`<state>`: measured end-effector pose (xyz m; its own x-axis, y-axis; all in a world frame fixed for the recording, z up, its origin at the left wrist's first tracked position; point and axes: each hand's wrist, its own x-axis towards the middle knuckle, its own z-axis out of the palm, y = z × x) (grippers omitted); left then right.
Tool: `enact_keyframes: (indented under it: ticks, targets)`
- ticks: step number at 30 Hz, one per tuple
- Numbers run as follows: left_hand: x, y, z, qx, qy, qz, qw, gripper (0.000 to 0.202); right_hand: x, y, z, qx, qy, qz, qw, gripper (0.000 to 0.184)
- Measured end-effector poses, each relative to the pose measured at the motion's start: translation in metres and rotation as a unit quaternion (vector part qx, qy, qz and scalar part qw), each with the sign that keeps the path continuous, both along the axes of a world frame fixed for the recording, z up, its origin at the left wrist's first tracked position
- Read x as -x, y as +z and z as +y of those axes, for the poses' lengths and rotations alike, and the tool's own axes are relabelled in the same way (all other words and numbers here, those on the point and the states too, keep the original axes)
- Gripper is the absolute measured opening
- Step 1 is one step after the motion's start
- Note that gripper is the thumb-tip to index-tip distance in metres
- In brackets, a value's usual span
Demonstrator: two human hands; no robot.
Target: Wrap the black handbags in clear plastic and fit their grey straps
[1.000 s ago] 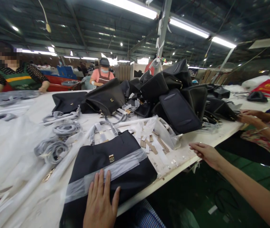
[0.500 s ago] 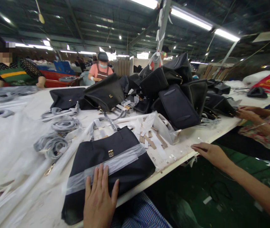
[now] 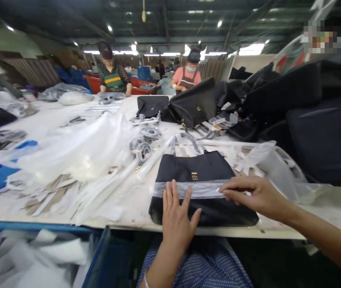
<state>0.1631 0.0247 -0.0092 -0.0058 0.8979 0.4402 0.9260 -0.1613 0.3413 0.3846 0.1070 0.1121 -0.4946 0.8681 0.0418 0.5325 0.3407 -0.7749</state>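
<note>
A black handbag [image 3: 194, 166] with a gold clasp lies flat at the table's front edge, its wrapped handles pointing away from me. Across its middle runs a band of translucent white wrapping [image 3: 202, 189]. My left hand [image 3: 178, 212] rests on the bag and the band with fingers spread, holding nothing. Over the band's right part, my right hand [image 3: 252, 196] has thumb and forefinger pinched together. A tiny shiny bit shows at those fingertips, too small to name. I cannot tell whether they touch the band.
Black bags [image 3: 302, 92] pile up at the right. Wrapped straps [image 3: 142, 150] and white plastic sheeting [image 3: 83, 148] lie left of the handbag. A blue bin [image 3: 98, 256] holding white scraps stands below the table at lower left. Two people [image 3: 113, 80] work across the table.
My view has turned left. My right hand has come from the table edge to over the wrapping band, fingers pinched. My left hand stays flat on the handbag.
</note>
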Motion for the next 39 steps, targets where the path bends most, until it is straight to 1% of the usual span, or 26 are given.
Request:
enact_keyframes:
  ticks: [3,5,7,10,13,16,18,21,24,27,29,30,31,32,35,36,37,39]
  targets:
    - [-0.001,0.0,-0.002,0.005,0.0,-0.029,1.0,0.066,0.061,-0.006,0.01,0.087,0.066,0.065,0.992,0.024]
    - [-0.001,-0.002,-0.003,0.006,-0.003,-0.044,0.999,0.068,0.093,-0.012,0.016,0.141,0.094,0.088,0.982,0.026]
    - [-0.001,-0.005,-0.003,0.007,-0.006,-0.05,0.999,0.07,0.116,-0.019,0.022,0.175,0.108,0.097,0.974,0.028]
    - [-0.002,-0.009,-0.003,0.005,-0.007,-0.05,0.999,0.07,0.133,-0.027,0.03,0.194,0.107,0.096,0.97,0.03]
    - [-0.002,-0.007,-0.003,0.007,-0.009,-0.062,0.998,0.072,0.132,-0.034,0.035,0.208,0.084,0.106,0.969,0.035]
    - [0.001,-0.002,-0.003,0.018,-0.023,-0.067,0.997,0.075,0.125,-0.044,0.039,0.216,0.045,0.172,0.96,0.036]
    - [0.007,0.0,-0.002,0.026,-0.045,-0.058,0.997,0.073,0.121,-0.056,0.042,0.234,0.017,0.243,0.941,0.035]
    - [0.018,0.0,-0.001,0.03,-0.078,-0.039,0.996,0.068,0.117,-0.075,0.049,0.265,-0.017,0.342,0.901,0.032]
    - [0.025,0.0,0.0,0.03,-0.093,-0.023,0.995,0.065,0.116,-0.087,0.055,0.269,-0.029,0.398,0.877,0.029]
    - [0.027,0.004,-0.001,0.021,-0.097,-0.029,0.995,0.064,0.114,-0.09,0.056,0.263,-0.019,0.408,0.874,0.028]
    - [0.03,0.009,-0.004,0.014,-0.112,-0.048,0.992,0.055,0.113,-0.09,0.055,0.255,-0.012,0.402,0.879,0.028]
    - [0.033,0.013,-0.005,0.008,-0.111,-0.067,0.992,0.049,0.112,-0.09,0.054,0.25,-0.008,0.399,0.882,0.029]
    - [0.037,0.016,-0.006,0.0,-0.094,-0.091,0.991,0.044,0.112,-0.091,0.054,0.245,-0.005,0.396,0.885,0.028]
    - [0.042,0.019,-0.007,-0.01,-0.061,-0.119,0.991,0.042,0.112,-0.091,0.054,0.241,-0.001,0.397,0.886,0.028]
    - [0.06,0.02,-0.006,-0.016,0.086,-0.19,0.978,0.047,0.112,-0.094,0.054,0.235,0.004,0.408,0.882,0.028]
    - [0.065,0.018,-0.005,-0.005,0.116,-0.202,0.973,0.05,0.113,-0.095,0.054,0.235,0.004,0.411,0.881,0.028]
    - [0.069,0.016,-0.003,0.008,0.132,-0.21,0.969,0.052,0.113,-0.096,0.054,0.235,0.005,0.412,0.88,0.028]
    - [0.073,0.011,-0.001,0.032,0.138,-0.222,0.965,0.053,0.113,-0.098,0.054,0.234,0.006,0.411,0.881,0.028]
